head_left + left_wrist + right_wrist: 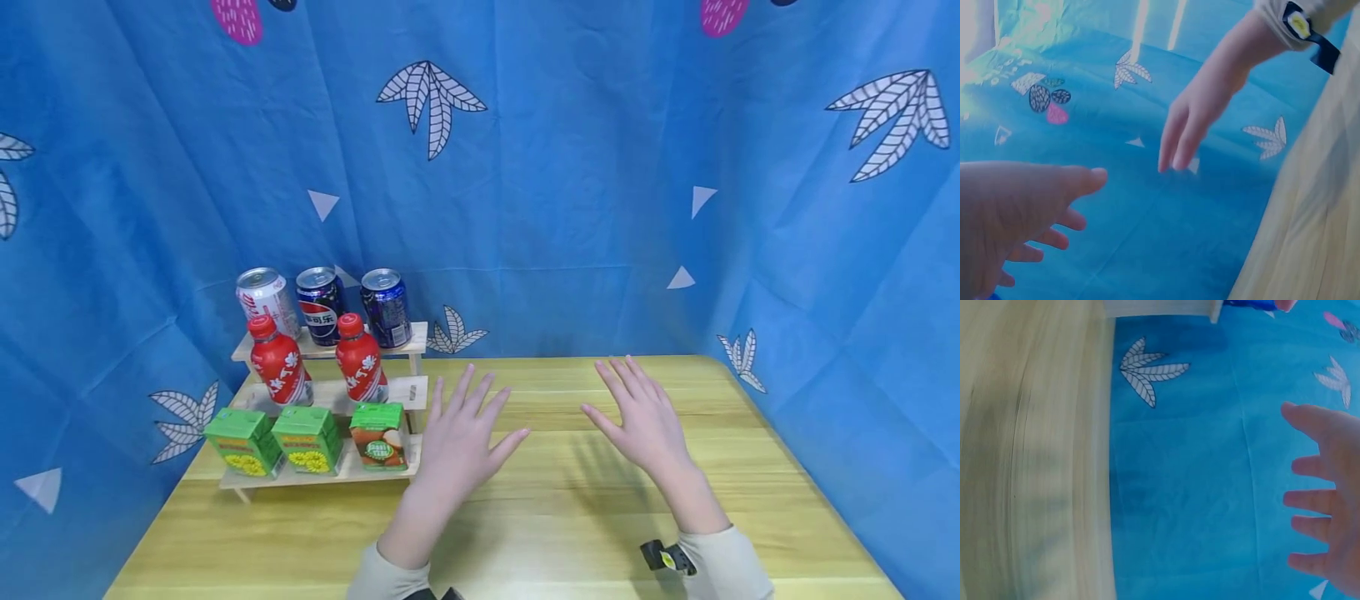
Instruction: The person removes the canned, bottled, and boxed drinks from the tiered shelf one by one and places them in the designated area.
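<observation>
In the head view my left hand (pixel 461 442) hovers over the table with its fingers spread, nothing in it. It is nearest to a brown-and-green drink carton (pixel 380 437) on the right end of a wooden rack's bottom step (pixel 352 473). My right hand (pixel 647 417), also bare and with straight fingers, is held above the table's right half. The left wrist view shows the left hand (pixel 1016 219) near the camera and the right hand (pixel 1200 119) beyond it. Spread fingers of the right hand (pixel 1335 500) fill the right side of the right wrist view.
Two green cartons (pixel 307 440) share the bottom step. Two red bottles (pixel 362 367) stand on the middle step. On top are a white can (pixel 268 302) and two dark blue cans (pixel 386 312). A blue patterned curtain (pixel 555 208) borders the wooden table (pixel 540 533) behind and at the sides.
</observation>
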A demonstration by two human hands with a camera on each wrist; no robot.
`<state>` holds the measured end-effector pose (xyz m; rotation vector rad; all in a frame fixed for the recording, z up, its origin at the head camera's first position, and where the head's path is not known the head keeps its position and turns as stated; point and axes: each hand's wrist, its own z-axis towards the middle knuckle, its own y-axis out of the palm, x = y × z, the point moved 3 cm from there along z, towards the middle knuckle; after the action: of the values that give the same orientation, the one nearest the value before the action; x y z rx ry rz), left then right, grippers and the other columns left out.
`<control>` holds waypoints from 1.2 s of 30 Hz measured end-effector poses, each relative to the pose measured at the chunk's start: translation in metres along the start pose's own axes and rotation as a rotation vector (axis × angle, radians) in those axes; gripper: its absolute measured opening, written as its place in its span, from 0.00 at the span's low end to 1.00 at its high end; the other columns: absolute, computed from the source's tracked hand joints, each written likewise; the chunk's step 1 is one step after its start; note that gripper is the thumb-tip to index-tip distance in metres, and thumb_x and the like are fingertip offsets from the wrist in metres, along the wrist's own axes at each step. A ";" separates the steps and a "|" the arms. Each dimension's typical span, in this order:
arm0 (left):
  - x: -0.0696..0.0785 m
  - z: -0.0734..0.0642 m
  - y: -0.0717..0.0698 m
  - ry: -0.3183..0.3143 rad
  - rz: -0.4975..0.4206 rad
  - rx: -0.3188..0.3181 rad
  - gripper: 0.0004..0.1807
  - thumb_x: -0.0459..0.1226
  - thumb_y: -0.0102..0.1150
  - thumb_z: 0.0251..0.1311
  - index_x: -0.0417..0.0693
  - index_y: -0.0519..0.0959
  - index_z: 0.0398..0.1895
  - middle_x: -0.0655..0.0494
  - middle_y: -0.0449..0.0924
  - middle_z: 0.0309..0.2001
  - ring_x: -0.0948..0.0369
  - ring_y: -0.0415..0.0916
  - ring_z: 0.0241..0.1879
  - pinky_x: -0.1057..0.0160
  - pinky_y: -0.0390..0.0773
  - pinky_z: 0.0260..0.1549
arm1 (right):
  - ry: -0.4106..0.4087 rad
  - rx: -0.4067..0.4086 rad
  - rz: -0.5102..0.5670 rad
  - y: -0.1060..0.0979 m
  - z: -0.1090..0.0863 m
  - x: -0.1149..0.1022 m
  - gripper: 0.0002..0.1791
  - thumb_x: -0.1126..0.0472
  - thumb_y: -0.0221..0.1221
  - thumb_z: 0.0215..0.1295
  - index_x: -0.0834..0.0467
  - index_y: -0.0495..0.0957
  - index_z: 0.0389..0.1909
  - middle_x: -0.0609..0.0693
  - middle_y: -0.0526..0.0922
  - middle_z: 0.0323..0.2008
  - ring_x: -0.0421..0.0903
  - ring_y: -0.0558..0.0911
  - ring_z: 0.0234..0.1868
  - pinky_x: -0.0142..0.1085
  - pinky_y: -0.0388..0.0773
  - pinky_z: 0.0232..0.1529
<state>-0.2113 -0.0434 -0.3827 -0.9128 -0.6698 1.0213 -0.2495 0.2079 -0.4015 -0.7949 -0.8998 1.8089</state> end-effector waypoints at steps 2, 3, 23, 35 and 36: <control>-0.005 -0.005 -0.003 0.019 0.022 0.021 0.34 0.66 0.47 0.62 0.62 0.73 0.65 0.56 0.68 0.71 0.51 0.53 0.76 0.38 0.47 0.75 | -0.037 0.009 -0.013 -0.001 0.002 -0.002 0.39 0.44 0.63 0.60 0.57 0.66 0.69 0.61 0.70 0.68 0.62 0.64 0.71 0.61 0.64 0.68; -0.008 -0.008 -0.005 0.030 0.030 0.035 0.33 0.66 0.48 0.62 0.62 0.73 0.65 0.56 0.68 0.70 0.51 0.53 0.76 0.38 0.47 0.75 | -0.052 0.011 -0.014 -0.001 0.004 -0.003 0.39 0.44 0.63 0.59 0.57 0.66 0.69 0.60 0.70 0.68 0.61 0.64 0.71 0.61 0.65 0.68; -0.096 -0.070 -0.061 0.174 0.093 0.468 0.32 0.60 0.38 0.71 0.47 0.83 0.51 0.48 0.83 0.54 0.45 0.73 0.61 0.38 0.59 0.70 | -0.312 0.098 -0.008 -0.010 0.039 -0.028 0.39 0.44 0.65 0.57 0.56 0.68 0.68 0.59 0.74 0.65 0.59 0.69 0.69 0.57 0.69 0.67; -0.148 -0.113 -0.080 0.120 0.106 0.655 0.29 0.57 0.48 0.68 0.41 0.84 0.45 0.43 0.86 0.44 0.42 0.77 0.52 0.45 0.60 0.72 | -0.386 0.093 -0.023 -0.010 0.067 -0.058 0.38 0.42 0.62 0.61 0.53 0.67 0.69 0.57 0.73 0.67 0.56 0.68 0.71 0.57 0.70 0.66; -0.152 -0.116 -0.080 0.123 0.105 0.677 0.28 0.56 0.49 0.68 0.40 0.85 0.44 0.42 0.86 0.42 0.42 0.77 0.50 0.45 0.60 0.72 | -0.391 0.096 -0.019 -0.010 0.069 -0.060 0.38 0.43 0.62 0.61 0.53 0.67 0.69 0.57 0.72 0.67 0.56 0.68 0.71 0.56 0.70 0.66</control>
<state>-0.1419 -0.2387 -0.3763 -0.4102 -0.1427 1.1697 -0.2802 0.1390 -0.3491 -0.3748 -1.0525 2.0115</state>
